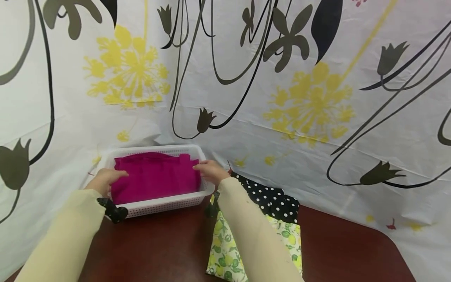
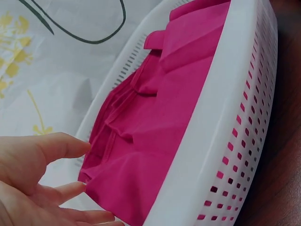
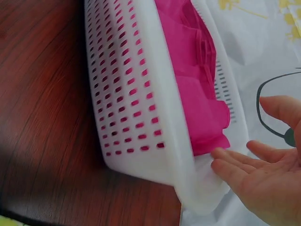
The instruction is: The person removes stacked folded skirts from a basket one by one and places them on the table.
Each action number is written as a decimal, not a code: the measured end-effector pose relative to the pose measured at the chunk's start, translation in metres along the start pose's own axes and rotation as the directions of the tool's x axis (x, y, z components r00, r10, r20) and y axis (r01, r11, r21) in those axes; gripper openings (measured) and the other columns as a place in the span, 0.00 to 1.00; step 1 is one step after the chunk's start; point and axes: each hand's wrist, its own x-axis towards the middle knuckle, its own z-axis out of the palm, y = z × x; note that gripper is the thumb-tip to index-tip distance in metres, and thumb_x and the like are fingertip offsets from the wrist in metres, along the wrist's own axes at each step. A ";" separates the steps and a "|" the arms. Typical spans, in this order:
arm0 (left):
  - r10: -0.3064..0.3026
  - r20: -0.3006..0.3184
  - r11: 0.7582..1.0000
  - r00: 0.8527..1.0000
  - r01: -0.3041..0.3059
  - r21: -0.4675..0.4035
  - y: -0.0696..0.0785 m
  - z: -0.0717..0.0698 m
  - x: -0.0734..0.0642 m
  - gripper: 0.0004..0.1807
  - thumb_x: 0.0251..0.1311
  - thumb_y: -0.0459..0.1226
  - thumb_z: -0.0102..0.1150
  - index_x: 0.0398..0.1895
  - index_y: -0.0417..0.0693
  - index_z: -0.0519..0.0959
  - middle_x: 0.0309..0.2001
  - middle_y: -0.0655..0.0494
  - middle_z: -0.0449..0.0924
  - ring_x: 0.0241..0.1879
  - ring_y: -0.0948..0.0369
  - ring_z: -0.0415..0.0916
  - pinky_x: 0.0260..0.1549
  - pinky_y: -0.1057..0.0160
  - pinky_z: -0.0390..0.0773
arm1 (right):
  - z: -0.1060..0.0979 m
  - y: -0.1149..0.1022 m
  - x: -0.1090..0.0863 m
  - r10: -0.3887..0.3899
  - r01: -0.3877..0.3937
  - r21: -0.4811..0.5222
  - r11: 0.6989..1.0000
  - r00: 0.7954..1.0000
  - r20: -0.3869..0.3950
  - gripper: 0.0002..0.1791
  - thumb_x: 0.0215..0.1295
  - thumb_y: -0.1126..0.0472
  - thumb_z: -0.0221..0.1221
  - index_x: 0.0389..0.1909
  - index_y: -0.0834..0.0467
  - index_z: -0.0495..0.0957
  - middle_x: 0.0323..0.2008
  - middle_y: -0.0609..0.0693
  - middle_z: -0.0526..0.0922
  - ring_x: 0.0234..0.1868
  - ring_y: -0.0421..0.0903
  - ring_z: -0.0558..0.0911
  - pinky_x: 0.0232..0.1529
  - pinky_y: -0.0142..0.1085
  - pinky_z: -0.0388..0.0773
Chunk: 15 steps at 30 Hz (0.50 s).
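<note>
A folded magenta cloth (image 1: pixel 155 178) lies inside a white plastic basket (image 1: pixel 165 201) with perforated walls, against the patterned sheet. My left hand (image 1: pixel 105 180) is at the cloth's left edge. In the left wrist view, that hand (image 2: pixel 42 181) has its thumb and fingers spread apart, fingertips right at the cloth (image 2: pixel 155 117). Over the basket's right end reaches my right hand (image 1: pixel 211 171). The right wrist view shows this hand (image 3: pixel 263 165) with extended fingers, their tips close to the cloth's corner (image 3: pixel 207 141) and the basket rim (image 3: pixel 171 94).
Right of the basket, a black cloth with white dots (image 1: pixel 269 199) lies behind a lemon-print cloth (image 1: pixel 225 250), partly covered by my right sleeve. Both are on the dark red-brown table (image 1: pixel 158 246). A white sheet with flower prints (image 1: pixel 225 94) hangs behind.
</note>
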 end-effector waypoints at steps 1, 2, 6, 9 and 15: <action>0.009 -0.005 1.000 1.000 -0.009 0.012 -0.001 0.000 0.001 0.44 0.57 0.42 0.48 0.64 0.19 0.39 0.66 0.27 0.37 0.64 0.38 0.44 0.59 0.44 0.57 | 0.007 -0.010 -0.009 0.048 -0.048 -0.006 0.999 0.999 -0.019 0.27 0.59 0.63 0.57 0.57 0.70 0.63 0.52 0.62 0.72 0.54 0.56 0.72 0.57 0.45 0.66; 0.018 -0.003 1.000 1.000 -0.018 0.015 -0.002 0.000 0.003 0.44 0.57 0.41 0.48 0.63 0.18 0.39 0.66 0.27 0.36 0.63 0.39 0.44 0.60 0.46 0.56 | 0.011 -0.014 -0.012 0.054 -0.054 -0.007 0.999 0.998 -0.020 0.25 0.61 0.64 0.55 0.56 0.71 0.62 0.52 0.62 0.71 0.55 0.56 0.70 0.58 0.45 0.64; 0.014 -0.016 1.000 1.000 -0.014 0.023 -0.004 0.003 0.003 0.42 0.58 0.41 0.47 0.62 0.16 0.42 0.62 0.25 0.44 0.55 0.40 0.53 0.57 0.50 0.63 | 0.022 -0.020 -0.017 0.087 -0.087 -0.011 0.996 0.996 -0.016 0.21 0.60 0.65 0.54 0.51 0.73 0.67 0.51 0.64 0.72 0.54 0.57 0.71 0.57 0.45 0.66; 0.009 -0.027 1.000 1.000 -0.008 0.013 -0.006 0.007 0.006 0.40 0.57 0.40 0.47 0.60 0.16 0.45 0.57 0.27 0.49 0.48 0.43 0.57 0.50 0.53 0.68 | 0.027 -0.015 -0.014 0.117 -0.118 -0.005 0.993 0.993 -0.024 0.21 0.59 0.64 0.56 0.51 0.70 0.69 0.51 0.61 0.73 0.52 0.56 0.72 0.55 0.45 0.68; -0.001 -0.042 0.997 0.999 0.004 0.080 -0.027 0.011 0.046 0.38 0.57 0.41 0.46 0.58 0.16 0.51 0.57 0.26 0.51 0.52 0.40 0.57 0.53 0.49 0.65 | 0.033 0.006 -0.003 0.197 -0.194 0.099 0.976 0.980 -0.020 0.27 0.57 0.65 0.59 0.56 0.68 0.62 0.49 0.57 0.69 0.52 0.54 0.71 0.55 0.45 0.68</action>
